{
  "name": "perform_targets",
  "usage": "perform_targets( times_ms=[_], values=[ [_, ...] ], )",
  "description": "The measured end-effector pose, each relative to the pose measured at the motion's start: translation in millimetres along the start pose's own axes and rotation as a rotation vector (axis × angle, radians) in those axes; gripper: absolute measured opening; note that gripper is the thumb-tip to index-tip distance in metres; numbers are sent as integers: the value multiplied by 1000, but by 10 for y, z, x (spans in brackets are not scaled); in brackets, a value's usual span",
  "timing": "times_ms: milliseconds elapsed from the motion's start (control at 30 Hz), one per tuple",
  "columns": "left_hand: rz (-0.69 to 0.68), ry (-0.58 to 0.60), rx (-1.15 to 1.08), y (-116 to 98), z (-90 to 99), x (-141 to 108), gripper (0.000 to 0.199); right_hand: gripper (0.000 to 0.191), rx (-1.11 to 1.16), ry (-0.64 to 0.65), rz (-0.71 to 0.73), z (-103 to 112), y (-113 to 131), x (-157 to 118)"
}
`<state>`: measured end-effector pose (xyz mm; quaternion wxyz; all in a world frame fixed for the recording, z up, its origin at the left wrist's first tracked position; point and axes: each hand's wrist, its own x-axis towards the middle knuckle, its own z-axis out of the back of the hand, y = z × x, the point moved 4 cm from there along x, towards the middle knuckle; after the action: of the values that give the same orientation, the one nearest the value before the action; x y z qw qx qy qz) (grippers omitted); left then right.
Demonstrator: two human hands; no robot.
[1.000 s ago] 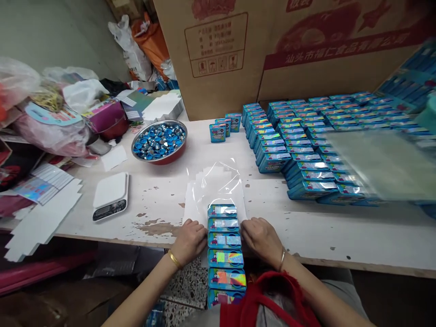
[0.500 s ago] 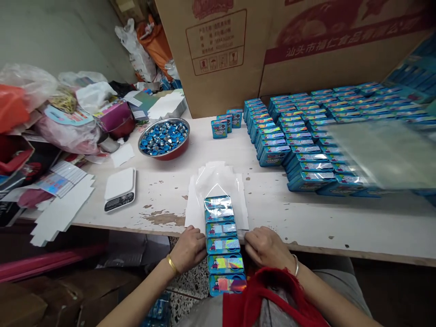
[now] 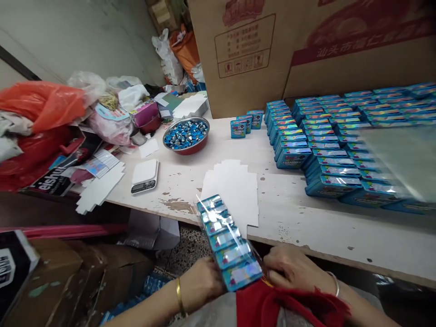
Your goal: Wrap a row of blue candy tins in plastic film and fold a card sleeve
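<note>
A row of several small blue tins sits inside a clear plastic sleeve (image 3: 225,240), lifted off the table and angled toward its front edge. My left hand (image 3: 200,284) grips the near left end of this sleeved row. My right hand (image 3: 293,270) holds the near right end, fingers curled at the sleeve's mouth. A stack of flat white card blanks (image 3: 235,190) lies on the table just beyond the row.
Rows of blue tins (image 3: 323,136) fill the table's right side, partly under clear film (image 3: 402,159). A metal bowl of blue caps (image 3: 185,135), a white scale (image 3: 145,175) and three upright tins (image 3: 245,123) stand behind. Bags clutter the left; cardboard cartons (image 3: 272,50) stand behind.
The sleeved row has been pulled back off the table and raised toward me, tilting left. The sleeve now covers the whole row. My view has swung to the left.
</note>
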<state>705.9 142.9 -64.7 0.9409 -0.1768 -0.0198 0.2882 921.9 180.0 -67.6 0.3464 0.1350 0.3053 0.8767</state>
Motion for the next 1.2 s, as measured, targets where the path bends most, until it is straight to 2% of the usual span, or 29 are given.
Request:
perform_targets(
  times_ms=[67,167,233,267,333,400,433,467,533,633,867,1033,1200],
  values=[
    [-64,-32,-36,-63,130,315,26,24,-20,-148,-168,220,-237,61],
    [35,-158,-50,-106,278,860,25,32,38,-382,-379,554,-670,157],
    [68,-256,-133,-121,380,1091,22,30,209,-508,-471,675,-904,180],
    [90,-339,-192,-91,457,1132,20,32,340,-574,-523,694,-988,167],
    [215,-595,-284,99,659,1049,19,42,632,-708,-652,644,-1070,101],
    [474,-898,-329,438,841,804,25,51,851,-807,-737,532,-1026,30],
    [612,-987,-368,624,884,679,32,52,905,-825,-741,480,-968,12],
    [726,-1022,-462,803,889,582,39,51,924,-829,-718,440,-898,9],
    [860,-971,-741,1085,803,495,47,47,910,-827,-641,395,-763,27],
    [875,-897,-1027,1234,642,513,45,44,935,-860,-592,363,-655,59],
    [858,-1001,-1143,1144,576,537,47,43,1163,-948,-651,310,-610,41],
    [844,-1038,-1175,1171,670,513,42,44,1273,-962,-680,321,-545,43],
    [858,-1081,-1177,1258,799,418,41,45,1312,-938,-646,378,-448,202]
  ],
)
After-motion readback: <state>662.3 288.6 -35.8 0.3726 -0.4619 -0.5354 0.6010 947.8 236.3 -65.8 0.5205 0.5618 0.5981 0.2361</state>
